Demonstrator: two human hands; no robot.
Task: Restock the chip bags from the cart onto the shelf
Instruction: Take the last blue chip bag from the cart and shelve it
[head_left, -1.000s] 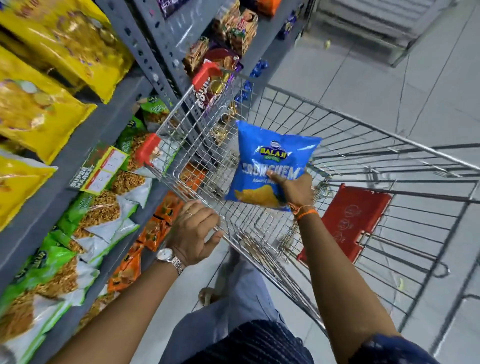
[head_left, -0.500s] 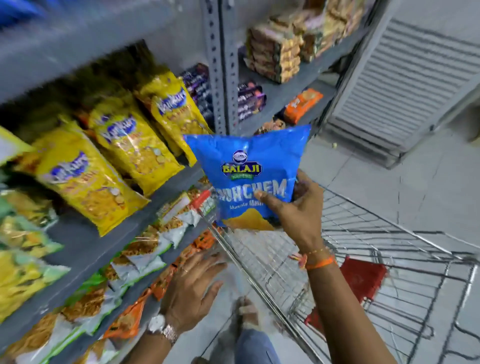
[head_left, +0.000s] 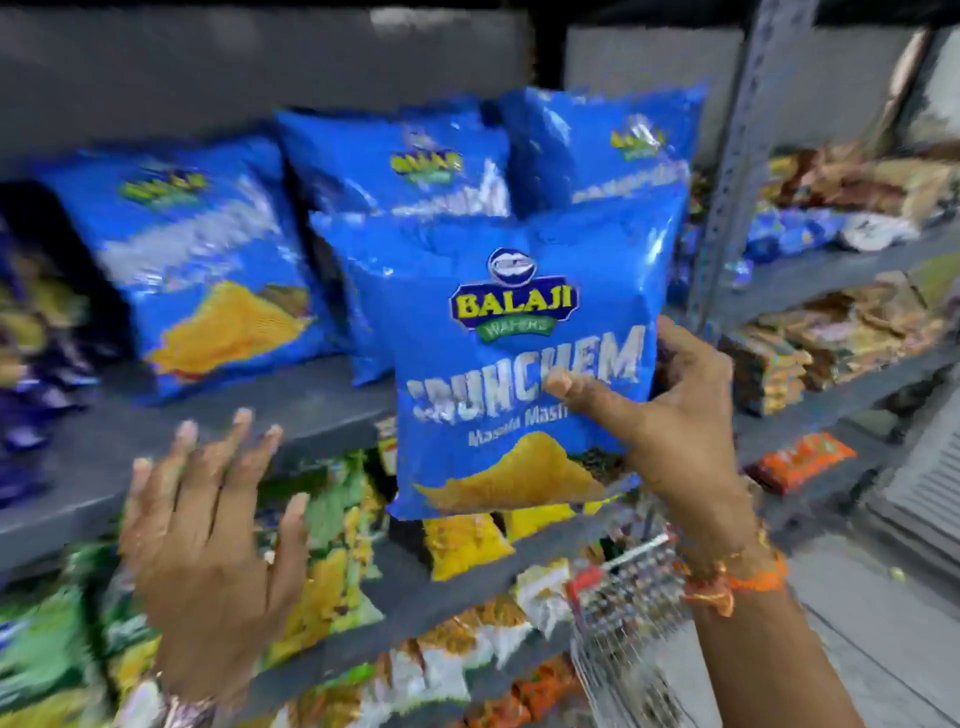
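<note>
- Three blue bags (head_left: 208, 270) stand on the shelf (head_left: 322, 410).
- Right hand (head_left: 670, 415) grip is clamped on a blue chip bag (head_left: 498, 332).
- Left hand (head_left: 208, 540) is spread wide, holding nothing.

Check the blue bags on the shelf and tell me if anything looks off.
Nothing stands out. The shelved blue bags stand upright on the shelf, matching the bag held in the right hand. Blur hides finer damage.

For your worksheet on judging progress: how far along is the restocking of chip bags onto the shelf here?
Done: three blue bags already stand on the grey shelf. In hand: the right hand holds another blue bag up before them; the left hand is open and empty. Left: setting it down. The cart barely shows, so remaining stock is unknown.
</note>
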